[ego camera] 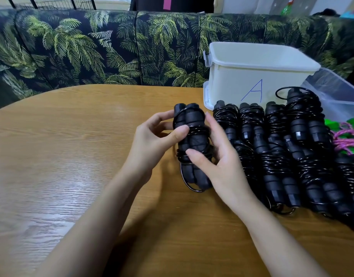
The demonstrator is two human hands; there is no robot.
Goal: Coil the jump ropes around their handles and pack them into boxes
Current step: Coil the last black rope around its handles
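Both hands gripped one black jump rope (192, 140) just above the wooden table (62, 156), not far from its far edge. The left hand (152, 140) pinched the upper part, thumb pressed on the coils and fingers curled behind the two handles (184, 114). The right hand (222, 162) cupped the lower part from the right, thumb laid across the lower windings. A loop of cord (190, 185) hung loose past the handles' bottom ends. Just to the right, a row of coiled black ropes (282, 146) lay along the table's right edge, in front of a white box (242, 76) marked A, its lid on, with a clear bin (340, 92) beside it. The likely risk was the springy cord: if either thumb eased off before the end was tucked, the windings could slacken and unspool, and the hanging loop could snag neighbouring bundles during packing.
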